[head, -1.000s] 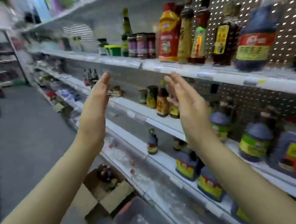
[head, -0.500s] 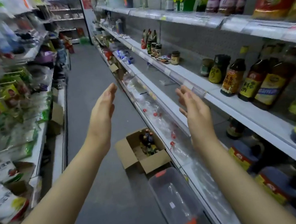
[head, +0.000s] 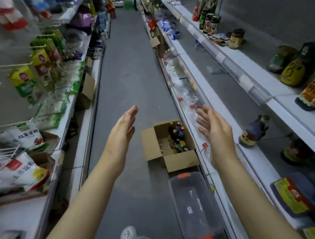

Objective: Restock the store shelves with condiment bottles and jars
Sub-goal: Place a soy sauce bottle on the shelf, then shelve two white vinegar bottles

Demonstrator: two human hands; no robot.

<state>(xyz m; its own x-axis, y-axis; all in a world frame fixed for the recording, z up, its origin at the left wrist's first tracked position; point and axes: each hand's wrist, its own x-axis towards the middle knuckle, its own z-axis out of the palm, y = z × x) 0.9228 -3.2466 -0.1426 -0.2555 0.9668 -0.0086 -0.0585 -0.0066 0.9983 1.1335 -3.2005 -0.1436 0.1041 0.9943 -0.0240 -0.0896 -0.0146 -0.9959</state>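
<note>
Both hands empty — left hand & right hand spread open above cardboard box. Between fetches; next: reach down, grab bottles.

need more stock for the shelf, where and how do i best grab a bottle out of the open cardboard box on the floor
Grip a bottle by its neck, from straight above: the bottles stand upright and packed together in the cardboard box, flaps open, so only caps and necks are exposed.
</note>
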